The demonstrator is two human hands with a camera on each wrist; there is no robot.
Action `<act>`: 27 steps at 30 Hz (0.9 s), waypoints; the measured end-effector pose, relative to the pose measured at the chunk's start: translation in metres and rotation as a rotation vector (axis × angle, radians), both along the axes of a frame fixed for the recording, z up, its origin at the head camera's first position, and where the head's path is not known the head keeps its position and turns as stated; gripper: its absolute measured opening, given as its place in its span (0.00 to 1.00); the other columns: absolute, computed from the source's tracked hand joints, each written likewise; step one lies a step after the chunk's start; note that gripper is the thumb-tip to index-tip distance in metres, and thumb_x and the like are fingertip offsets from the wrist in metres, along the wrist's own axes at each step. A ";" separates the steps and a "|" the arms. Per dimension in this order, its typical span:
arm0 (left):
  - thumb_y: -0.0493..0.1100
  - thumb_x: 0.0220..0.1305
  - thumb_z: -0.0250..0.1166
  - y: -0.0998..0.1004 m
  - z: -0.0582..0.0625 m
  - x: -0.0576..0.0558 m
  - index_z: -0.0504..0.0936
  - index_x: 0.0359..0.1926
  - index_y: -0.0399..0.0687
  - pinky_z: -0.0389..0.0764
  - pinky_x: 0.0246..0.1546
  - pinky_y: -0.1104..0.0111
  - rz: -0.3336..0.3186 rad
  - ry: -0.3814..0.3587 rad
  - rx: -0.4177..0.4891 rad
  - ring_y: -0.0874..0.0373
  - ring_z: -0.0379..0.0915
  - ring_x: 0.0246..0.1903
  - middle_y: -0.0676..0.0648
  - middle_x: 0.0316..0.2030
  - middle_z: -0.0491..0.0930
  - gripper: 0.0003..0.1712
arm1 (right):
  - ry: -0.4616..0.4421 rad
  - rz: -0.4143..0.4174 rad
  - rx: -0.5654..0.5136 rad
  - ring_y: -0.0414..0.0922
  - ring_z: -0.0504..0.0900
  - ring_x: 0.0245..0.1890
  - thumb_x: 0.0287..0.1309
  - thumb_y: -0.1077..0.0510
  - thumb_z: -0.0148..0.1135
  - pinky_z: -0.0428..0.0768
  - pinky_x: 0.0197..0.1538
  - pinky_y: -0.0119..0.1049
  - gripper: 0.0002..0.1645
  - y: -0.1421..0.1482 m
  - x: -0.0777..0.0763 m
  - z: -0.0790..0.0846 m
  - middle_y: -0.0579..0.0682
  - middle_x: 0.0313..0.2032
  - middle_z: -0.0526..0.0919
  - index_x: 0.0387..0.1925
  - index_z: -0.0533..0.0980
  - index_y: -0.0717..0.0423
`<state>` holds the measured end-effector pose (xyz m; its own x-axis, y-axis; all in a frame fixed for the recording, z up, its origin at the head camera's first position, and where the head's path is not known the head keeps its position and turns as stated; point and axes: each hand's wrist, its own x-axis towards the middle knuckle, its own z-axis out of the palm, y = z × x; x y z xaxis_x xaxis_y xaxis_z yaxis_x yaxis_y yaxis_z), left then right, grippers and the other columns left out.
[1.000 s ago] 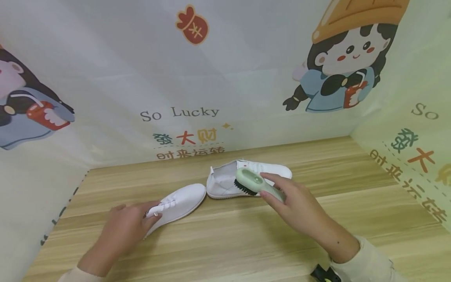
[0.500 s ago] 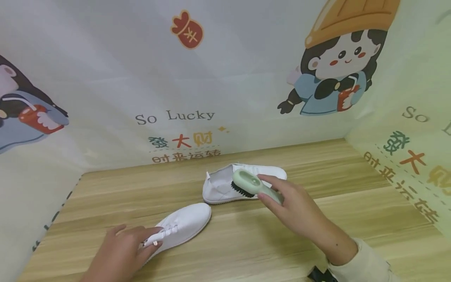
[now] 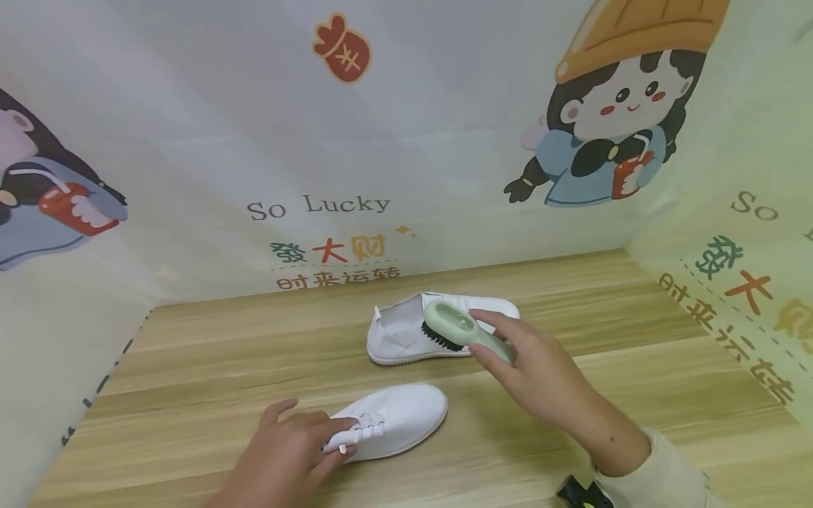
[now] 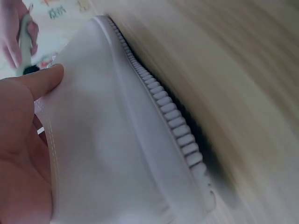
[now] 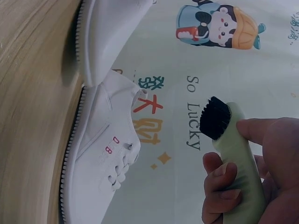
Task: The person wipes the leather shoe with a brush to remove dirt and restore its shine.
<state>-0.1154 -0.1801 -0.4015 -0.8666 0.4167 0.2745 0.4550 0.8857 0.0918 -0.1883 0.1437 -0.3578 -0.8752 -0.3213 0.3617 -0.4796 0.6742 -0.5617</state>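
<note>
Plainly, left hand (image 3: 286, 446) pinches the near shoe (image 3: 409, 420); right hand (image 3: 540, 370) grips the brush (image 3: 452, 324) beyond.

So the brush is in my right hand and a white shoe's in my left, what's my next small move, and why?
Probably bring the green brush over to the toe of the near shoe: your left hand grips that shoe near its laces, leaving the toe uncovered, while your right hand holds the brush with its bristles facing down, clear of both shoes.
</note>
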 end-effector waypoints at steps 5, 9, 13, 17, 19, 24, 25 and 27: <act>0.53 0.56 0.73 0.025 -0.003 0.000 0.87 0.47 0.62 0.72 0.56 0.47 -0.093 0.035 -0.040 0.70 0.78 0.30 0.63 0.28 0.82 0.16 | -0.003 -0.011 0.000 0.40 0.78 0.34 0.66 0.49 0.64 0.77 0.35 0.33 0.26 0.003 0.000 0.002 0.51 0.42 0.85 0.64 0.75 0.49; 0.56 0.57 0.72 0.044 -0.004 0.004 0.86 0.46 0.63 0.74 0.53 0.49 -0.157 0.085 -0.107 0.71 0.78 0.29 0.62 0.28 0.82 0.16 | 0.008 -0.003 -0.002 0.41 0.78 0.35 0.66 0.49 0.64 0.77 0.36 0.34 0.26 0.003 -0.001 0.002 0.51 0.44 0.86 0.64 0.75 0.48; 0.58 0.62 0.68 0.061 0.001 0.009 0.85 0.46 0.66 0.76 0.50 0.50 -0.210 -0.003 -0.111 0.73 0.77 0.29 0.64 0.27 0.81 0.13 | 0.006 0.001 -0.003 0.42 0.79 0.38 0.66 0.49 0.64 0.79 0.38 0.36 0.27 0.003 -0.001 0.004 0.52 0.49 0.85 0.64 0.75 0.48; 0.57 0.66 0.64 0.073 0.009 0.009 0.86 0.46 0.64 0.78 0.48 0.60 -0.278 -0.187 0.038 0.79 0.76 0.31 0.67 0.31 0.84 0.12 | -0.004 0.002 -0.001 0.44 0.80 0.40 0.67 0.48 0.62 0.80 0.40 0.39 0.27 0.003 0.001 0.006 0.53 0.53 0.84 0.65 0.74 0.47; 0.56 0.67 0.65 0.077 0.014 0.006 0.88 0.45 0.62 0.78 0.42 0.72 -0.319 -0.258 0.138 0.81 0.75 0.31 0.67 0.34 0.86 0.11 | -0.006 0.002 0.001 0.44 0.80 0.41 0.68 0.47 0.62 0.80 0.40 0.39 0.27 0.004 0.001 0.007 0.53 0.54 0.84 0.65 0.74 0.47; 0.54 0.66 0.67 0.078 0.022 -0.010 0.89 0.44 0.60 0.75 0.36 0.84 -0.384 -0.362 0.306 0.82 0.75 0.33 0.67 0.37 0.86 0.10 | -0.002 0.007 -0.001 0.42 0.79 0.38 0.67 0.47 0.62 0.79 0.39 0.36 0.27 0.004 0.002 0.005 0.51 0.53 0.85 0.65 0.75 0.47; 0.55 0.66 0.67 0.077 0.023 -0.014 0.88 0.44 0.60 0.76 0.37 0.83 -0.380 -0.376 0.316 0.82 0.75 0.34 0.68 0.37 0.86 0.10 | 0.003 0.008 -0.001 0.42 0.79 0.39 0.67 0.47 0.63 0.79 0.39 0.36 0.27 0.004 0.002 0.005 0.51 0.53 0.85 0.65 0.75 0.47; 0.56 0.66 0.66 0.074 0.025 -0.021 0.88 0.44 0.61 0.77 0.38 0.81 -0.358 -0.401 0.325 0.80 0.75 0.34 0.69 0.37 0.85 0.11 | 0.012 0.007 0.010 0.43 0.80 0.39 0.66 0.48 0.64 0.78 0.40 0.37 0.27 0.004 0.002 0.003 0.51 0.53 0.85 0.65 0.75 0.47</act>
